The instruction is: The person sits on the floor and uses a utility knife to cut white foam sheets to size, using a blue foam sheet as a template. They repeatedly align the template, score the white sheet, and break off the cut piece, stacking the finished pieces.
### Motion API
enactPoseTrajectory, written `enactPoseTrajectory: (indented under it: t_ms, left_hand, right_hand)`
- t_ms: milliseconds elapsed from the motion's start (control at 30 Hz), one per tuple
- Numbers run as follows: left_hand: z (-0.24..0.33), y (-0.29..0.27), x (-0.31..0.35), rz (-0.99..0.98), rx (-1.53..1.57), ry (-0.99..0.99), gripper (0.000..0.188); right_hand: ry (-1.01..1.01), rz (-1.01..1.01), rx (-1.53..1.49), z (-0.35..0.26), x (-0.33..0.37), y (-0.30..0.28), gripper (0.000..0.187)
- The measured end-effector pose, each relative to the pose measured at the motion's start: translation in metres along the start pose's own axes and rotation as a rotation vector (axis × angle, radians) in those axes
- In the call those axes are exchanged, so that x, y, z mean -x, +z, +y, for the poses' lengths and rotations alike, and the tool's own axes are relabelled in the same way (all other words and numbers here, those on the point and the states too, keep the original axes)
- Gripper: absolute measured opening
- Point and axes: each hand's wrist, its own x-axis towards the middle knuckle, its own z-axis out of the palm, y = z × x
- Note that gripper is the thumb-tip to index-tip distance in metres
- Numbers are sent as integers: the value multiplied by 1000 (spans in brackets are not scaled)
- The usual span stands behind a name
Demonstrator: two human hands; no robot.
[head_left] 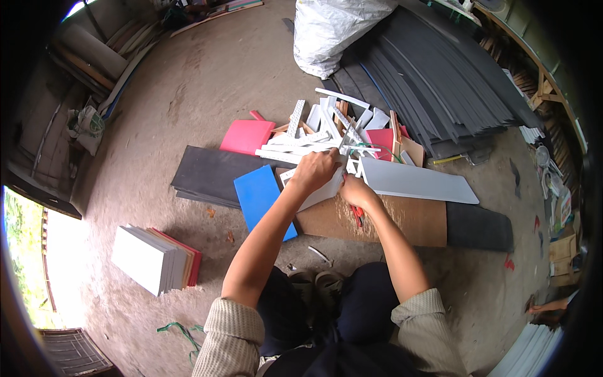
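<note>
My left hand [316,168] is closed, its curled fingers pressing at the top edge of a white foam sheet [322,191]. Just to its right, my right hand [357,191] grips a red-handled tool [358,217]; the handle sticks out below the fist and the working end is hidden. Beneath both lies a brown board [408,220] with a scuffed, shredded surface. A blue foam sheet [257,196] rests left of the hands, and a long light grey foam piece [418,180] to the right. Beyond the fingers is a heap of white foam offcuts [295,139].
Dark foam slabs [204,173] lie under the left side, with pink foam [247,136] behind. A white sack [333,31] and stacked dark sheets [427,81] stand farther back. At lower left sits a stack of white and red sheets [147,261]; green string [182,330] lies nearby.
</note>
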Motion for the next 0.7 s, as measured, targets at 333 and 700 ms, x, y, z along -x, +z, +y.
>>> enactPoseTrajectory:
  t_ms: [333, 700]
  left_hand:
    - [16, 1, -17, 70, 77, -104, 36]
    - [12, 1, -15, 24, 1, -195, 33]
  right_hand:
    - [-19, 234, 47, 25, -24, 26, 32]
    - [-87, 171, 63, 14, 8, 20, 29]
